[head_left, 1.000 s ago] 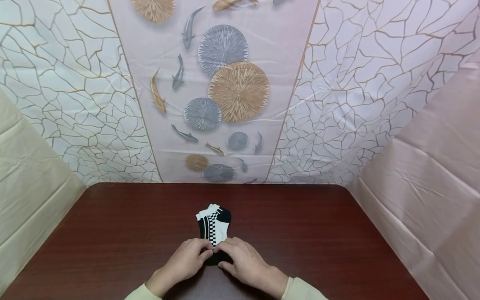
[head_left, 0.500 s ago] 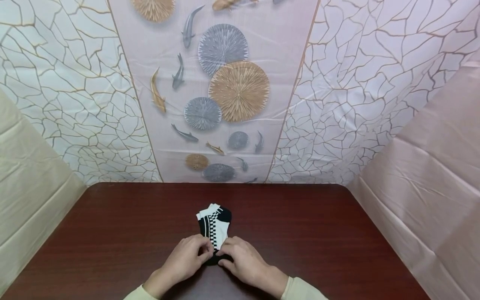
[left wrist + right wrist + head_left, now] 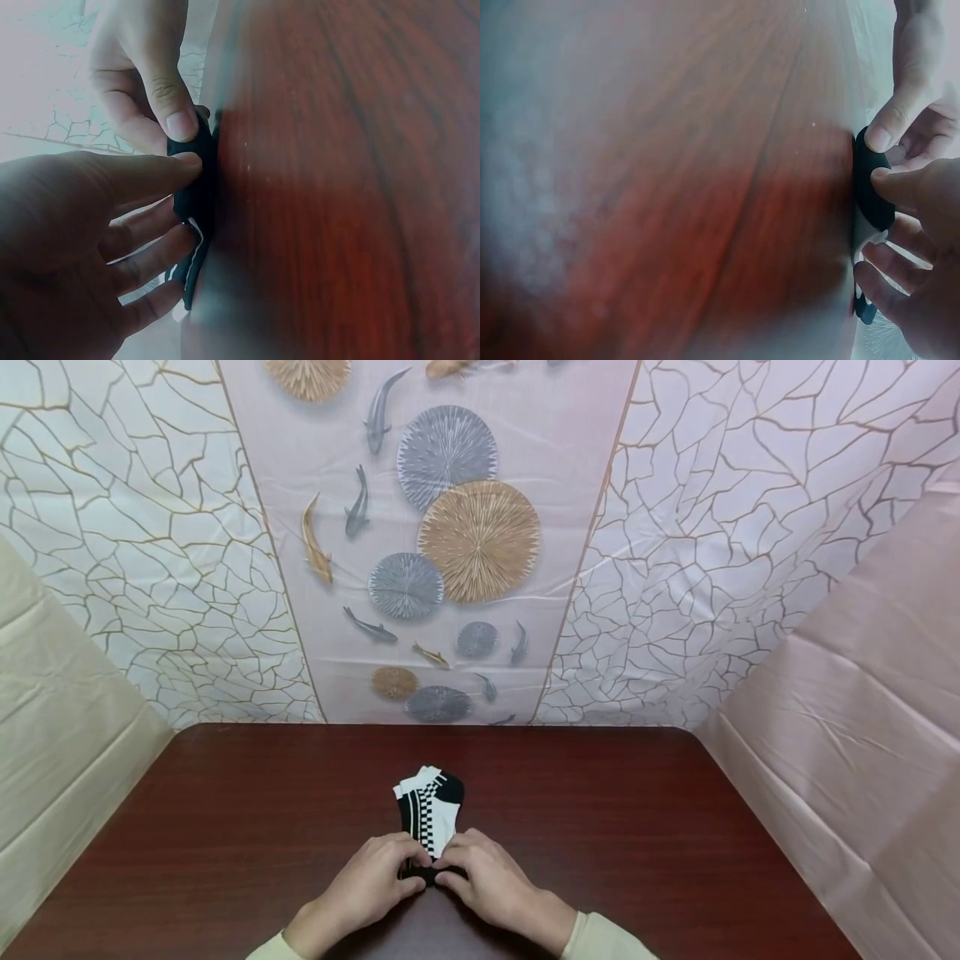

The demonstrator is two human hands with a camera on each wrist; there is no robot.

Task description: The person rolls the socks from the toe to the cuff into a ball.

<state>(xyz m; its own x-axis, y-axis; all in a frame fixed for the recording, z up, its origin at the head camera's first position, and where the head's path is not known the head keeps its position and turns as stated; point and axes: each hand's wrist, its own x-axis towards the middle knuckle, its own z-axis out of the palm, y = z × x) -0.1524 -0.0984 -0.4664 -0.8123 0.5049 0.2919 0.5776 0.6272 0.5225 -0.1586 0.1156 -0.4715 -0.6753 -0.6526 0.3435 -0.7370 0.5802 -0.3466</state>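
Note:
A pair of black-and-white ankle socks [image 3: 444, 828] with a checkered strip lies flat near the table's front, white cuffs pointing away. My left hand [image 3: 366, 878] pinches the near black toe end from the left, and my right hand [image 3: 495, 881] pinches it from the right, close beside. In the left wrist view the black toe end [image 3: 196, 191] looks turned up in a thick fold, both thumbs lying on it. The right wrist view shows the same black fold [image 3: 870, 187] between thumbs and fingers. My hands cover part of the toe area in the head view.
The dark red wooden table [image 3: 615, 827] extends around the socks on all sides. Behind it hangs a patterned cloth [image 3: 480, 635] with fish and round motifs; plain pale cloth [image 3: 847, 760] flanks the right side.
My left thumb and fingers have shifted slightly on the toe end, parting and taking hold again nearer the table's front edge. The right hand's fingers moved only a little; the socks' cuffs stayed put.

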